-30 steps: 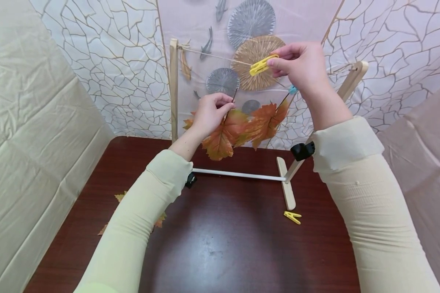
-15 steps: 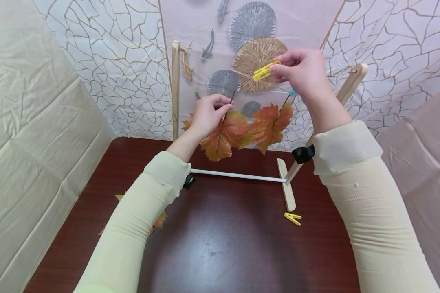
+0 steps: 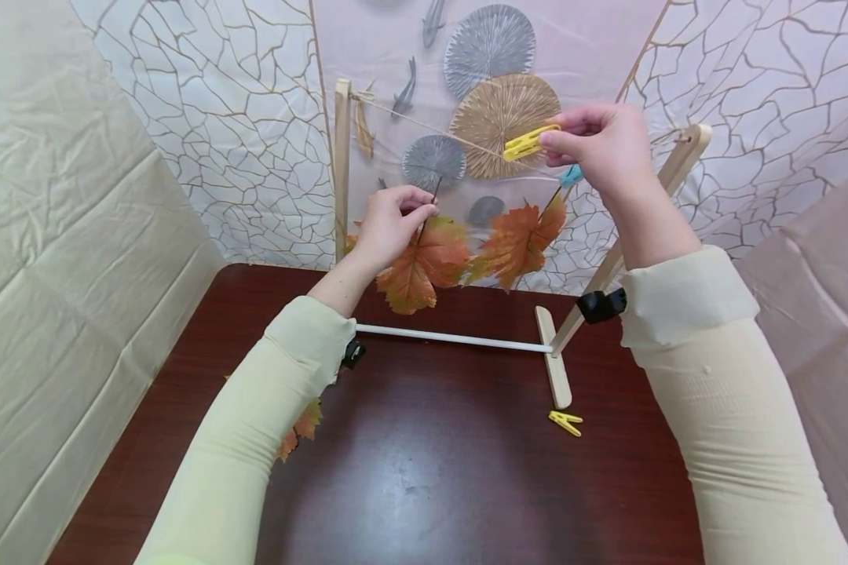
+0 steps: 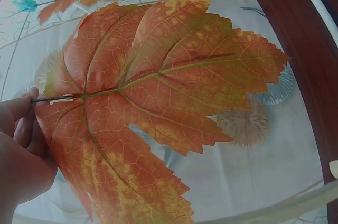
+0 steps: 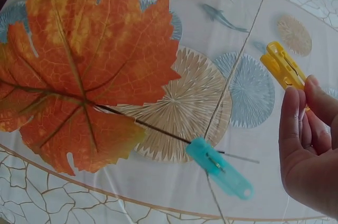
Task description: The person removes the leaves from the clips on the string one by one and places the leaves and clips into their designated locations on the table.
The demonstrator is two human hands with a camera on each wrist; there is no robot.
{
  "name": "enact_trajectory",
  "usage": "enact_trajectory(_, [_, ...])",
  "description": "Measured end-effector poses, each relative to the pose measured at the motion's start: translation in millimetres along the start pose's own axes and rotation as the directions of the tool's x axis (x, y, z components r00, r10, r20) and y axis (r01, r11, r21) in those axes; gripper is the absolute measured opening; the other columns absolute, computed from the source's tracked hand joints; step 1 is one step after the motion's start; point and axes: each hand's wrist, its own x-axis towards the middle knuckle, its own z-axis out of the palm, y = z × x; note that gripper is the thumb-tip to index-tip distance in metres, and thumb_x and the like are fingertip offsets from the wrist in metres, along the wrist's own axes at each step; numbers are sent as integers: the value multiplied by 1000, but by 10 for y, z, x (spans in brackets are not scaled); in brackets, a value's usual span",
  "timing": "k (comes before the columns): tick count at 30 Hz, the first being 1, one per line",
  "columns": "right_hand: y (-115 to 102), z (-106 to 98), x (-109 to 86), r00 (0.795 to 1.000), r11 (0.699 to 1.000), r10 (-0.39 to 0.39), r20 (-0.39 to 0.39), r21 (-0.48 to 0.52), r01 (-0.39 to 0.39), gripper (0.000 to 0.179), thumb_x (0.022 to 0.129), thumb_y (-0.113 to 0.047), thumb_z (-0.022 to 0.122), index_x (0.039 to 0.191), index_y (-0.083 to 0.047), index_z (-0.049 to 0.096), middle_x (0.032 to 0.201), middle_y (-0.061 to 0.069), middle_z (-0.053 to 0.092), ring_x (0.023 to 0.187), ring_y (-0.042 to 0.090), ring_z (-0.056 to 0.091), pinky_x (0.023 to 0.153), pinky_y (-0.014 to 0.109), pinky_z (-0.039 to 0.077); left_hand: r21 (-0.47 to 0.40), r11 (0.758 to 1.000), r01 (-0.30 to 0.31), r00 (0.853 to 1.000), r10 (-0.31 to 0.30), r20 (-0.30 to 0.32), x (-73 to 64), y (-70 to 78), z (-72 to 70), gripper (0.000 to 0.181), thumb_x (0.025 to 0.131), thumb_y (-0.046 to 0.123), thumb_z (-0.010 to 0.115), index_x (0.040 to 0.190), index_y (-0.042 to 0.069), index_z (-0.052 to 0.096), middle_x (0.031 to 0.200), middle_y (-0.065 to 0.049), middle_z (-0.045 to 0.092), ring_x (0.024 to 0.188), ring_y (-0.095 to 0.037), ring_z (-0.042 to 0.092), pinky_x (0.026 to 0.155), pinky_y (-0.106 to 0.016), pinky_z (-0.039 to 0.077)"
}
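Note:
My left hand [image 3: 396,224] pinches the dark stem of an orange maple leaf [image 4: 132,86], which hangs below the fingers. In my right hand [image 3: 604,149] a yellow clothespin [image 5: 283,65] is held between thumb and fingers, beside the string [image 5: 240,55] in the right wrist view. A second orange maple leaf [image 5: 79,71] hangs from the string by its stem, clipped with a blue clothespin [image 5: 217,167]; it is just below my right hand in the head view.
The string runs between two wooden posts [image 3: 342,173], joined low down by a white rod [image 3: 452,338]. Another yellow clothespin [image 3: 566,422] lies on the brown table [image 3: 424,471] near the right foot [image 3: 554,361]. More leaves [image 3: 300,430] lie partly under my left sleeve.
My left hand has shifted slightly left and down with its leaf. My right hand has moved right and lower with the yellow clothespin, and the string shows beside the clothespin.

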Motion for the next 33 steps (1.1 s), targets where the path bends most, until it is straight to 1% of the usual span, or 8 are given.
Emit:
enact_trajectory(4, [36,-77,-40,1000,999,-2,5,37,2,9,79,-6,72,76,-14,71,69,-6,66,54,6,63,57,14,52,-1,1000,5,1000,-5,3,-50,-52,-66,19,89,17,64,99,1,69,96,-11,73,89,-16,66,72,-21,46])
enact_trajectory(10, [110,-229,-126,1000,985,4,5,174,-5,8,74,-4,76,79,-9,71,73,-1,67,56,9,64,59,17,53,30,1000,-3,1000,3,-6,-149,-148,-171,17,88,17,65,97,3,69,95,-11,73,89,-17,67,75,-24,48])
enact_trajectory(13, [162,-308,-165,1000,976,13,6,217,-14,10,73,-4,77,80,-8,71,75,0,66,58,10,65,60,18,53,48,999,-1,1000,2,-19,-193,-213,-222,17,87,17,66,97,3,70,95,-11,73,88,-17,67,73,-23,47])
enact_trajectory(16, [228,-382,-202,1000,966,0,18,258,-5,10,74,-1,76,80,-7,72,74,1,67,60,11,66,59,19,54,39,999,17,1000,-17,-20,-237,-278,-273,17,87,16,66,97,2,69,95,-12,73,85,-16,65,70,-21,45])
enact_trajectory(20, [324,-482,-254,999,956,-28,47,294,13,11,76,3,73,82,-6,72,74,1,69,63,11,67,60,20,54,34,999,17,1000,-16,-16,-290,-349,-330,16,88,13,65,98,0,69,94,-14,72,82,-17,64,67,-19,43])
enact_trajectory(23, [384,-554,-304,996,948,-44,75,318,18,11,77,3,71,86,-5,71,77,1,69,65,12,67,63,20,54,41,999,20,1000,-19,-16,-332,-390,-363,16,87,13,65,97,0,69,94,-15,72,84,-19,65,66,-19,43])
enact_trajectory(29, [521,-671,-425,987,928,-53,155,373,-8,13,80,3,69,92,0,66,81,7,68,70,16,68,67,22,55,50,996,79,997,-80,15,-454,-469,-437,17,89,15,64,97,1,69,95,-15,72,85,-18,64,66,-21,43])
enact_trajectory(33, [666,-754,-514,983,932,-43,181,361,-26,14,82,4,65,95,-2,64,83,6,67,72,16,69,69,22,55,82,991,104,994,-107,37,-542,-546,-495,19,89,17,63,99,2,68,95,-14,72,84,-19,61,66,-22,43])
